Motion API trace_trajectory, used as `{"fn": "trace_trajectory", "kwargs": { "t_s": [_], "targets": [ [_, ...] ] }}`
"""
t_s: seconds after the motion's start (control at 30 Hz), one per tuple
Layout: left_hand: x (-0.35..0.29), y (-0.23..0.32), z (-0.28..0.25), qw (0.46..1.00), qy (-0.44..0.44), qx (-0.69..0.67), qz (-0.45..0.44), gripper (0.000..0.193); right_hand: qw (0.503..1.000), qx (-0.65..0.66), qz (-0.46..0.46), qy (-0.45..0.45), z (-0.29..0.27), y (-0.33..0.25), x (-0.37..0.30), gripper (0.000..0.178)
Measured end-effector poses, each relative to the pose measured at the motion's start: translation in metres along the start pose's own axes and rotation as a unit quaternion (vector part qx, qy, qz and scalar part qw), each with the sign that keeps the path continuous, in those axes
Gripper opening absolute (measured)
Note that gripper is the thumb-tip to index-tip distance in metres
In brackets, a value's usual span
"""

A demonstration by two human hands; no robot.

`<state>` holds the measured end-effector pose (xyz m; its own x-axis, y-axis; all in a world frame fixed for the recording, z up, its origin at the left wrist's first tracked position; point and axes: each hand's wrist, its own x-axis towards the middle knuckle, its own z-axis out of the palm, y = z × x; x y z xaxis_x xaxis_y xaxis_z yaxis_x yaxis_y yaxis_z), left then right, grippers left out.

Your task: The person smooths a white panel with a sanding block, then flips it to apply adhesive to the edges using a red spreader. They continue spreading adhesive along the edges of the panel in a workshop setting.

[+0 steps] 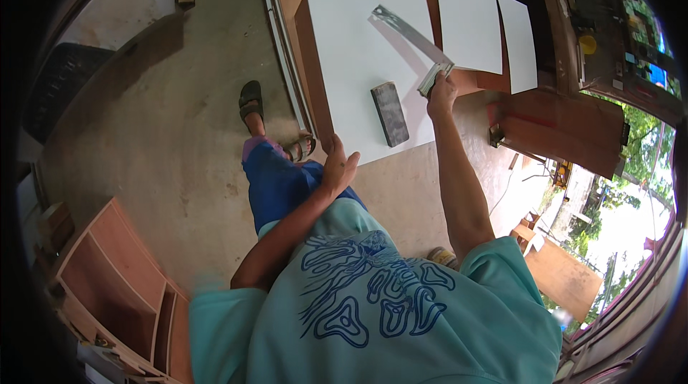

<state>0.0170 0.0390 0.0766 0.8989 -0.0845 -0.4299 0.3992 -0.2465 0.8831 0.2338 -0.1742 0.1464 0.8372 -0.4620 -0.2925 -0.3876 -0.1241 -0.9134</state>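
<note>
My right hand [442, 92] is closed around one end of an L-shaped metal tool [412, 36], which looks like a square. Its long arm extends away to the far left above a white-topped wooden box or cabinet piece [358, 47] and casts a shadow on it. On that white surface lies a dark grey rectangular block [389, 114], worn-looking, left of my right hand. At the near left corner of the white piece is my left hand [339, 169], thumb apart and fingers stretched toward the brown side; it holds nothing visible.
More white panels [469, 15] on brown wood stand right of the worked piece. A metal-edged track [283, 47] runs along its left side. An open wooden cabinet [115, 283] stands at the lower left, and a brown board [562, 133] to the right. A small can [442, 256] stands on the floor.
</note>
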Motion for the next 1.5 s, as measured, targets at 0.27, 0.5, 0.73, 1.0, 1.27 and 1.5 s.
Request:
{"fn": "trace_trajectory", "kwargs": {
  "t_s": [0.27,0.5,0.73,1.0,1.27,1.5],
  "targets": [
    [0.043,0.097,-0.003,0.82,-0.079,0.455,0.337,0.052,0.992,0.045,0.12,0.014,-0.059,0.063,0.002,0.038],
    [0.114,0.113,0.043,0.71,-0.186,0.561,0.383,0.042,0.985,-0.145,0.071,0.057,-0.101,0.08,-0.072,0.051],
    [0.091,0.084,0.018,0.757,-0.141,0.504,0.392,0.033,0.989,-0.032,0.139,-0.047,-0.081,0.121,-0.172,0.061],
    [0.099,0.053,0.004,0.754,-0.125,0.442,0.47,0.05,0.976,-0.206,0.051,-0.047,0.003,0.126,-0.249,0.065],
    [0.018,0.072,0.002,0.925,0.095,0.349,0.116,0.089,0.968,-0.242,0.063,0.015,-0.008,0.152,-0.238,0.047],
    [0.01,0.043,0.003,0.962,0.132,0.229,0.075,0.089,0.947,-0.288,-0.124,0.068,-0.023,0.114,-0.178,0.034]
  ]
}}
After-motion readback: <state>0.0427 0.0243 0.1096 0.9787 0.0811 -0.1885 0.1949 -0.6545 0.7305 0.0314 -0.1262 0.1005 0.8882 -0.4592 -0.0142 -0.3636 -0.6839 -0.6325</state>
